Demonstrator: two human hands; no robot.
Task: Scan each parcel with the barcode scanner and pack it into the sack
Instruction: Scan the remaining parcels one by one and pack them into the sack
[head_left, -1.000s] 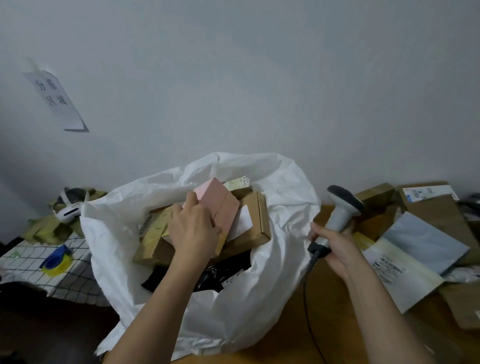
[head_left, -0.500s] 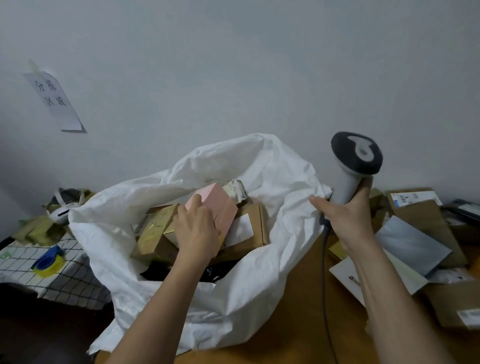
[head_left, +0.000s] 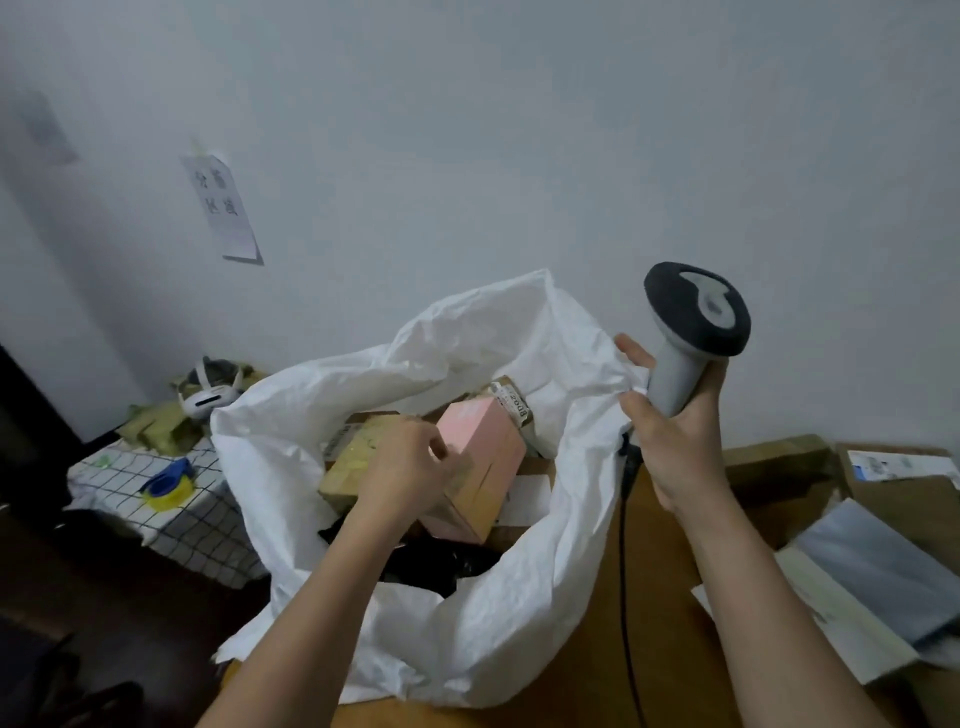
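Note:
A white sack (head_left: 519, 623) stands open on the wooden table (head_left: 670, 649) with several parcels inside. My left hand (head_left: 405, 467) reaches into it, fingers blurred and curled against the left side of a pink box (head_left: 488, 441), which leans on brown cardboard boxes (head_left: 343, 467). My right hand (head_left: 675, 447) grips the grey handle of the barcode scanner (head_left: 696, 312), held upright at the sack's right rim. Its fingertips also touch the rim fabric. The scanner's black cable (head_left: 623, 571) hangs down to the table.
Parcels lie on the table at right: a grey mailer (head_left: 883, 571) and brown boxes (head_left: 909, 493). At left a checked cloth (head_left: 197, 530) bears a blue and yellow tape dispenser (head_left: 166, 486); a white headset (head_left: 213, 395) lies behind. A paper sign (head_left: 221, 208) hangs on the wall.
My right hand has lifted the scanner from low over the table up to the sack's right rim. My left hand has stayed on the pink box, which now stands steeper in the sack.

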